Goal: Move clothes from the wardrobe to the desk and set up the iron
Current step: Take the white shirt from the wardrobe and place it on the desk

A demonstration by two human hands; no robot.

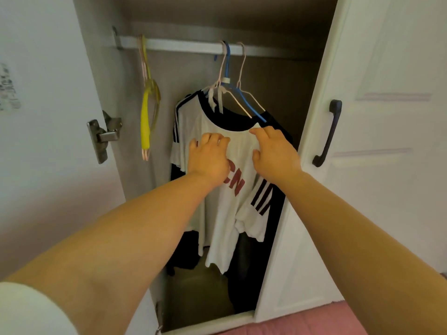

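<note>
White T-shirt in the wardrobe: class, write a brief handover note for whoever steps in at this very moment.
Left hand: fingers curled into the chest of the white T-shirt with red letters and dark striped sleeves.
Right hand: pinching its collar.
The shirt hangs on a hanger from the white wardrobe rail; dark clothes hang behind it.
Done: wardrobe open.
Left: unhook the clothes, carry them to the desk, set up the iron; neither is in view.

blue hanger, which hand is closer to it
Right. The right hand reaches up at the collar of the white t-shirt, its fingertips just below the lower end of the blue hanger. The left hand lies lower on the shirt's chest, further left of the hanger.
</note>
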